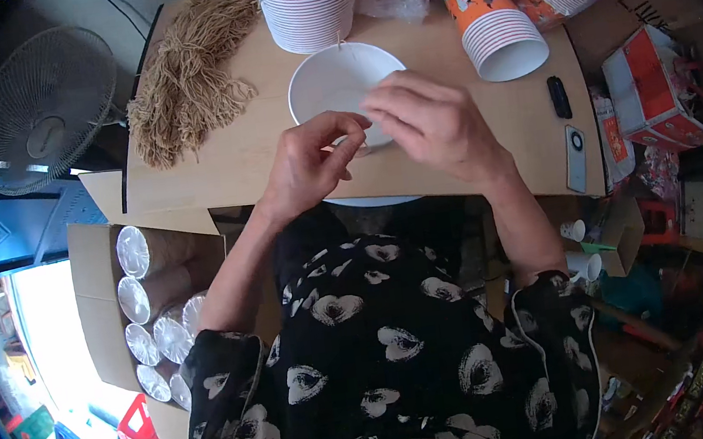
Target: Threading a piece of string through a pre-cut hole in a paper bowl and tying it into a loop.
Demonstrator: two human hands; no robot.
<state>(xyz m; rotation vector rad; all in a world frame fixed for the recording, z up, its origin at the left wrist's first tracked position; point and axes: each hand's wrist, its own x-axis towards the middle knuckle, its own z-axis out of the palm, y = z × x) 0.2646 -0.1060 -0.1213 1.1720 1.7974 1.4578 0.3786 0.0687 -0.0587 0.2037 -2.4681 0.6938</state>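
A white paper bucket (310, 93) lies tipped on the table in front of me, its wide mouth toward me. A short bit of beige cord (339, 40) shows at its far rim. Over the bucket's near side, my left hand (315, 158) is closed, its thumb and fingertips brought together. My right hand (432, 122) is beside it, just to the right, with its fingers also pinched. What sits in either pinch is too small to make out. Beyond the bucket stands a tall stack of nested paper buckets (309, 14).
A heap of beige cords (184, 73) covers the table's back left. Orange-printed nested buckets (499, 26) lie at the right, near a black object (559, 97) and a remote control (576, 159). Lower left, a carton (104, 311) holds wrapped stacks; a fan (44, 112) stands behind.
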